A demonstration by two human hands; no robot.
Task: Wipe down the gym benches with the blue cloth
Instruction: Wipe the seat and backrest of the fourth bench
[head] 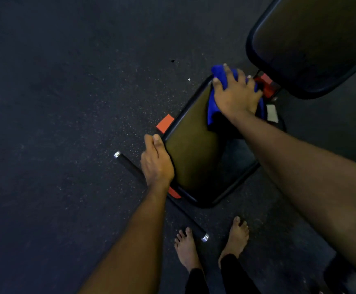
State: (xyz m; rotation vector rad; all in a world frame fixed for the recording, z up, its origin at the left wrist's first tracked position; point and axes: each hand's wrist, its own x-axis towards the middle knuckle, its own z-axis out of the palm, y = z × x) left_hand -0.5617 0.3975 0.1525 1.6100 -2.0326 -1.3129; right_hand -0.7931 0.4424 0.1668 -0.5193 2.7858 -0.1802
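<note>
The blue cloth (212,109) lies bunched at the far end of the bench's seat pad (194,149), pinned under the right hand (236,94). That hand's fingers (228,71) are spread apart and laid flat over the cloth. The left hand (156,164) grips the pad's near left edge, fingers curled around the rim. Beyond the cloth rises the tilted back pad (312,43), joined by an orange frame (164,123). A black bar (130,165) with chrome ends lies on the speckled floor (66,102), beside bare feet (236,238).
</note>
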